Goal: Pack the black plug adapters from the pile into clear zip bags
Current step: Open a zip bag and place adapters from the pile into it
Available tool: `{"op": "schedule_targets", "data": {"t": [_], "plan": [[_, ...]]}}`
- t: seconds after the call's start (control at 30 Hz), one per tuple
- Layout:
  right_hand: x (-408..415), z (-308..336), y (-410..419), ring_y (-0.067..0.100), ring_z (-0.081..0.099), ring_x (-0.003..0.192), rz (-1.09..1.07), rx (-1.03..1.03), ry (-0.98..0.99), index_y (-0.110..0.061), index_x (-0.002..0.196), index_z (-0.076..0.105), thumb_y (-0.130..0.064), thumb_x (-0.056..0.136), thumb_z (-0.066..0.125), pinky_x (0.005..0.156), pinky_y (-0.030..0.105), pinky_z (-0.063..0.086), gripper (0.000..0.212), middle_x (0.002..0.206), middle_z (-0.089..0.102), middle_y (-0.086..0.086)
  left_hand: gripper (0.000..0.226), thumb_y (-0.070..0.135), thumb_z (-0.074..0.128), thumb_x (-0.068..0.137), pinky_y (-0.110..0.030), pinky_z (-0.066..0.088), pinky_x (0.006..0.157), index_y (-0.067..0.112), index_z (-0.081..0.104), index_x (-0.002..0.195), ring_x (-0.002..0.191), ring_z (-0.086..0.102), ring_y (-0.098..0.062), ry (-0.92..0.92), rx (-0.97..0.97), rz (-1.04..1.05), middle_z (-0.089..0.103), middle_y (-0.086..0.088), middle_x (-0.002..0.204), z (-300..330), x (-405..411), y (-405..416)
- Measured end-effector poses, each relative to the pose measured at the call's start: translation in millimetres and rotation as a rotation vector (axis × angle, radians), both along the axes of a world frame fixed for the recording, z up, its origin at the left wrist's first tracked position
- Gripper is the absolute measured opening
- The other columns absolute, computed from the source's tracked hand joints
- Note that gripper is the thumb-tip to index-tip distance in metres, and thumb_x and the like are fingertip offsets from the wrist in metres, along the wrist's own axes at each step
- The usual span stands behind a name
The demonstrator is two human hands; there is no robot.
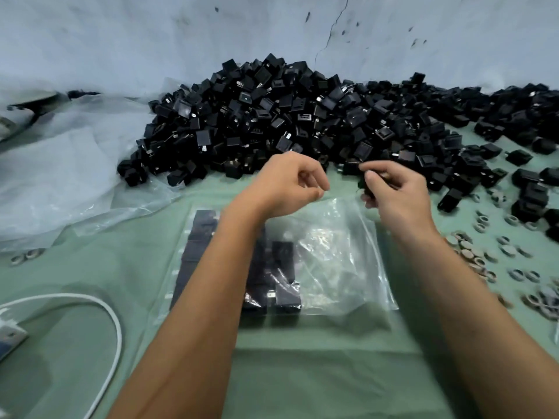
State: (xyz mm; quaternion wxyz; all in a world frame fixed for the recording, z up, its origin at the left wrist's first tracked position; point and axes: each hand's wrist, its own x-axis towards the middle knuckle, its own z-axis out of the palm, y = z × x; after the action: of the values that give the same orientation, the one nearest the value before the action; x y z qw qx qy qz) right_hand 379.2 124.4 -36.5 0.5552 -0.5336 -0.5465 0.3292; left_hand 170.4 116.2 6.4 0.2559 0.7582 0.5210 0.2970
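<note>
Head-camera view down onto a pale green table (302,373), two bare forearms reaching in from the bottom of the frame. Across the upper middle and upper right lies a large pile of black plug adapters (287,116), heaped against a grey-white wall (151,34); loose adapters trail off toward the right edge. The left hand (287,182), just left of centre, has its fingers curled with thumb and fingertips drawn close together; whether they pinch the bag's edge cannot be told. The right hand (396,192), just right of centre at the near foot of the pile, has its fingers curled round a black plug adapter (367,189) — only partly visible behind the fingers. Below both hands a clear zip bag (341,261) lies flat in the centre of the frame; its left part holds rows of black adapters, its right part is crumpled clear film. Crumpled clear plastic sheeting (60,176) fills the left side; a white cable (116,325) curves across the lower left; small grey rings (484,258) are scattered at the right edge.
</note>
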Motion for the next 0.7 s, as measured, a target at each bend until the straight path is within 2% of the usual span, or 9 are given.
{"op": "schedule_targets", "data": {"t": [0.1, 0.2, 0.3, 0.37, 0.4, 0.47, 0.53, 0.6, 0.7], "plan": [[13.2, -22.0, -14.2, 0.012, 0.067, 0.059, -0.068, -0.058, 0.129, -0.024, 0.093, 0.076, -0.020, 0.098, 0.067, 0.052, 0.024, 0.050, 0.011, 0.079, 0.071, 0.002, 0.023, 0.010, 0.074, 0.089, -0.027, 0.051, 0.083, 0.030, 0.079, 0.100, 0.094, 0.061, -0.016, 0.061, 0.039, -0.127, 0.067, 0.003, 0.103, -2.2, 28.4, -4.9], [19.0, -28.5, -15.7, 0.011, 0.059, 0.054, -0.080, -0.074, 0.204, -0.022, 0.092, 0.073, -0.022, 0.098, 0.067, 0.046, 0.022, 0.044, 0.009, 0.081, 0.069, 0.003, 0.036, 0.004, 0.071, 0.090, -0.025, 0.037, 0.088, 0.032, 0.078, 0.110, 0.106, 0.050, -0.015, 0.166, 0.073, -0.258, 0.058, -0.001, 0.113, -5.7, 46.1, -8.7], [19.9, -29.3, -16.0, 0.010, 0.056, 0.052, 0.002, -0.073, 0.194, -0.023, 0.089, 0.072, -0.021, 0.098, 0.067, 0.042, 0.020, 0.039, 0.010, 0.084, 0.067, 0.004, 0.034, 0.004, 0.071, 0.090, -0.029, 0.034, 0.098, 0.033, 0.079, 0.106, 0.113, 0.044, -0.019, 0.238, 0.095, -0.283, 0.056, -0.002, 0.116, -5.9, 50.1, -9.0], [20.9, -27.8, -17.4, 0.015, 0.056, 0.052, 0.124, -0.087, 0.245, -0.021, 0.090, 0.073, -0.022, 0.096, 0.067, 0.040, 0.019, 0.035, 0.009, 0.085, 0.066, 0.009, 0.025, 0.010, 0.076, 0.089, -0.036, 0.037, 0.105, 0.033, 0.080, 0.098, 0.113, 0.048, -0.020, 0.260, 0.118, -0.254, 0.058, -0.001, 0.115, -2.8, 44.6, -7.6], [22.4, -26.5, -18.1, 0.018, 0.056, 0.052, 0.214, -0.100, 0.285, -0.019, 0.093, 0.075, -0.022, 0.094, 0.065, 0.040, 0.019, 0.034, 0.011, 0.084, 0.066, 0.010, 0.022, 0.011, 0.078, 0.088, -0.037, 0.041, 0.103, 0.032, 0.080, 0.095, 0.110, 0.052, -0.019, 0.254, 0.117, -0.238, 0.060, 0.000, 0.112, -0.8, 40.6, -7.2], [27.0, -24.2, -19.7, 0.021, 0.058, 0.052, 0.399, -0.136, 0.326, -0.016, 0.097, 0.078, -0.017, 0.090, 0.060, 0.039, 0.019, 0.036, 0.019, 0.083, 0.067, 0.010, 0.019, 0.010, 0.082, 0.084, -0.036, 0.051, 0.090, 0.028, 0.082, 0.090, 0.096, 0.061, -0.018, 0.227, 0.093, -0.209, 0.065, 0.001, 0.104, 3.6, 31.8, -6.9], [31.7, -20.9, -21.3, 0.023, 0.064, 0.056, 0.549, -0.180, 0.316, -0.012, 0.104, 0.078, -0.010, 0.089, 0.059, 0.042, 0.023, 0.047, 0.024, 0.086, 0.069, 0.013, 0.020, 0.006, 0.082, 0.082, -0.033, 0.057, 0.078, 0.025, 0.082, 0.088, 0.083, 0.067, -0.017, 0.193, 0.054, -0.184, 0.071, 0.001, 0.095, 6.7, 23.3, -6.9], [36.7, -17.7, -23.4, 0.023, 0.070, 0.065, 0.673, -0.225, 0.333, -0.009, 0.112, 0.077, -0.005, 0.090, 0.061, 0.055, 0.026, 0.058, 0.028, 0.097, 0.071, 0.015, 0.021, 0.002, 0.081, 0.082, -0.027, 0.058, 0.074, 0.023, 0.082, 0.086, 0.076, 0.071, -0.013, 0.151, 0.013, -0.167, 0.076, -0.002, 0.090, 8.9, 17.7, -7.6], [40.3, -15.0, -27.1, 0.022, 0.074, 0.084, 0.784, -0.279, 0.270, -0.012, 0.119, 0.076, 0.001, 0.087, 0.069, 0.072, 0.028, 0.062, 0.035, 0.114, 0.074, 0.014, 0.022, 0.000, 0.080, 0.081, -0.024, 0.058, 0.071, 0.021, 0.081, 0.084, 0.071, 0.072, -0.010, 0.133, -0.008, -0.162, 0.077, 0.000, 0.084, 10.8, 15.9, -8.6]]}}
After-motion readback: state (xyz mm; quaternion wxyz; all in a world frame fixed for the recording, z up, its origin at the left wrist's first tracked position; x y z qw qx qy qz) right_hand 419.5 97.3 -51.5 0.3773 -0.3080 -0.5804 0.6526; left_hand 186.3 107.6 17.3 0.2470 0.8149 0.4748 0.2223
